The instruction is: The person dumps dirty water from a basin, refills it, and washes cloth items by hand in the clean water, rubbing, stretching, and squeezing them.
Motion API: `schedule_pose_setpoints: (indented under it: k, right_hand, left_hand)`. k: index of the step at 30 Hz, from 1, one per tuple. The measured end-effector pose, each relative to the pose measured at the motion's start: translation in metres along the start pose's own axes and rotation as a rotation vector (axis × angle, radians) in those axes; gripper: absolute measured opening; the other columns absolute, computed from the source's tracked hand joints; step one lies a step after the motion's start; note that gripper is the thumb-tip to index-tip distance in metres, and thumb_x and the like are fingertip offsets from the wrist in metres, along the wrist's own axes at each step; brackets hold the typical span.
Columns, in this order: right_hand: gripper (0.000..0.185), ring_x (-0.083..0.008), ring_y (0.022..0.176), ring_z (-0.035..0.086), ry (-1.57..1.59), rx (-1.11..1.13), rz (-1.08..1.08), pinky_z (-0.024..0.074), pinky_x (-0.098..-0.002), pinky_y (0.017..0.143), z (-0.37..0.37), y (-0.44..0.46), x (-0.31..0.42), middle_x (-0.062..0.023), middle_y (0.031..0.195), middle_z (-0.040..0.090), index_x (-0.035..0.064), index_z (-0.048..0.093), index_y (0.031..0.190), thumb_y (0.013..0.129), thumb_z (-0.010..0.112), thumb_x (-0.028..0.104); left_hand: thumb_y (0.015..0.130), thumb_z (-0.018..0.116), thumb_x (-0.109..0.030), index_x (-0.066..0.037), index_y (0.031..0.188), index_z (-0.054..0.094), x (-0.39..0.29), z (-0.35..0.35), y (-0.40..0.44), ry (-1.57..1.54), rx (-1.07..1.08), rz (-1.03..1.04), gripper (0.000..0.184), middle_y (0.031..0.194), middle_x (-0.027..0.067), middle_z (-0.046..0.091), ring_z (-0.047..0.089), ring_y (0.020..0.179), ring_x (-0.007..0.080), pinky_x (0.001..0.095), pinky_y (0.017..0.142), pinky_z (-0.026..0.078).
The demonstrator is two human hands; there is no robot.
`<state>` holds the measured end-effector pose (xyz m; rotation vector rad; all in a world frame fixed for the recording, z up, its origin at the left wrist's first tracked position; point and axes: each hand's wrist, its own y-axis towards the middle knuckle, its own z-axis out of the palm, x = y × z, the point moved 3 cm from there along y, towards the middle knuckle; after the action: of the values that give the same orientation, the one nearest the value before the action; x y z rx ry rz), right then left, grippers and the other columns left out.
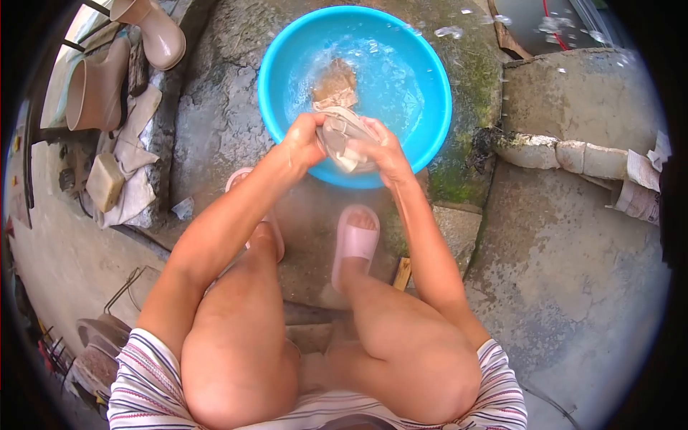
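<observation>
A wet beige cloth (346,136) is bunched up between my two hands over the near side of a round blue basin (270,107). My left hand (306,141) grips it at one side, fingers curled in. From the other side my right hand (383,153) is closed on it, with the thumb laid across the folds. A tan, brownish part of cloth (335,82) trails from my hands into the water. The water (390,86) in the basin is stirred up and splashing. Whether the trailing part is the same piece, I cannot tell.
Light rubber boots (97,89) stand on a ledge at the left. Below them a block of soap (105,182) lies on a rag (136,197). My pink slippers (356,236) are on wet concrete near the basin. A low pipe-like ridge (573,156) crosses the right side.
</observation>
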<state>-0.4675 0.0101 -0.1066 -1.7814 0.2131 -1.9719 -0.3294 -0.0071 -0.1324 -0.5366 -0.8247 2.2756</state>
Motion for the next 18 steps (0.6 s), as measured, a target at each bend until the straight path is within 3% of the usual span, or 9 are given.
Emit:
schedule_pose_setpoints:
  k: [4, 7, 8, 10, 12, 14, 16, 18]
  right_hand:
    - [0.043, -0.0144, 0.096, 0.052, 0.072, -0.044, 0.073, 0.0426, -0.026, 0.079, 0.0, 0.013, -0.01, -0.0107, 0.109, 0.054, -0.0017, 0.047, 0.113, 0.072, 0.059, 0.0]
    - [0.039, -0.0152, 0.095, 0.054, -0.045, -0.136, -0.092, 0.0428, -0.0251, 0.079, 0.004, 0.013, -0.006, -0.0111, 0.107, 0.055, -0.0026, 0.048, 0.111, 0.073, 0.055, -0.004]
    - [0.038, -0.016, 0.094, 0.055, 0.132, -0.166, -0.118, 0.0431, -0.0256, 0.08, 0.004, 0.011, -0.003, -0.0114, 0.107, 0.056, -0.0033, 0.048, 0.111, 0.073, 0.053, -0.003]
    - [0.037, -0.0168, 0.094, 0.055, 0.315, -0.187, -0.146, 0.0434, -0.0262, 0.081, 0.004, 0.012, -0.001, -0.0117, 0.106, 0.056, -0.0039, 0.048, 0.11, 0.074, 0.052, -0.002]
    - [0.034, -0.0195, 0.096, 0.055, 0.505, 0.051, 0.002, 0.0428, -0.0291, 0.084, 0.007, 0.008, -0.004, -0.0124, 0.107, 0.056, -0.0049, 0.047, 0.11, 0.077, 0.05, 0.002]
    - [0.035, -0.0204, 0.098, 0.054, 0.571, 0.077, 0.079, 0.0418, -0.0308, 0.086, 0.02, -0.005, -0.008, -0.013, 0.108, 0.055, -0.0052, 0.047, 0.11, 0.078, 0.051, 0.006]
    - [0.036, -0.0214, 0.099, 0.053, 0.645, 0.102, 0.147, 0.0408, -0.0325, 0.088, 0.028, -0.009, -0.001, -0.0137, 0.109, 0.054, -0.0054, 0.046, 0.111, 0.079, 0.052, 0.01]
    - [0.039, -0.0236, 0.105, 0.05, 0.87, 0.234, 0.041, 0.0376, -0.0349, 0.092, 0.031, -0.01, 0.016, -0.0146, 0.109, 0.053, -0.006, 0.045, 0.113, 0.08, 0.053, 0.014]
  left_hand:
    - [0.077, 0.036, -0.006, 0.007, 0.108, 0.048, -0.001, 0.013, -0.009, 0.113, 0.084, -0.081, 0.036, 0.107, 0.0205, 0.054, 0.055, 0.096, 0.0291, 0.0427, 0.088, 0.043]
    - [0.078, 0.038, -0.008, 0.006, 0.107, 0.05, -0.015, 0.009, -0.01, 0.247, 0.135, -0.175, 0.034, 0.103, 0.0191, 0.056, 0.057, 0.093, 0.0269, 0.0399, 0.085, 0.045]
    - [0.078, 0.038, -0.008, 0.006, 0.107, 0.05, -0.011, 0.007, -0.007, 0.248, 0.135, -0.171, 0.034, 0.103, 0.0191, 0.056, 0.057, 0.093, 0.0269, 0.0399, 0.085, 0.045]
    - [0.079, 0.041, -0.009, 0.006, 0.106, 0.051, -0.009, -0.002, -0.002, 0.466, -0.07, 0.03, 0.032, 0.101, 0.018, 0.057, 0.058, 0.09, 0.0249, 0.0384, 0.082, 0.047]
    - [0.081, 0.042, -0.008, 0.006, 0.102, 0.052, -0.011, -0.009, 0.002, 0.488, -0.108, 0.089, 0.028, 0.098, 0.0163, 0.059, 0.059, 0.087, 0.0221, 0.0356, 0.078, 0.049]
    - [0.082, 0.042, -0.007, 0.006, 0.098, 0.054, -0.019, -0.006, 0.002, 0.6, -0.005, 0.195, 0.024, 0.093, 0.0155, 0.06, 0.06, 0.084, 0.0205, 0.034, 0.074, 0.05]
    - [0.08, 0.044, -0.006, 0.004, 0.095, 0.056, -0.006, -0.006, 0.003, 0.586, -0.031, 0.184, 0.021, 0.087, 0.0121, 0.06, 0.06, 0.079, 0.0185, 0.0294, 0.072, 0.049]
    - [0.08, 0.049, -0.007, 0.0, 0.095, 0.056, 0.012, 0.0, 0.001, 0.768, 0.227, 0.477, 0.019, 0.088, 0.0092, 0.059, 0.057, 0.08, 0.0149, 0.027, 0.071, 0.047]
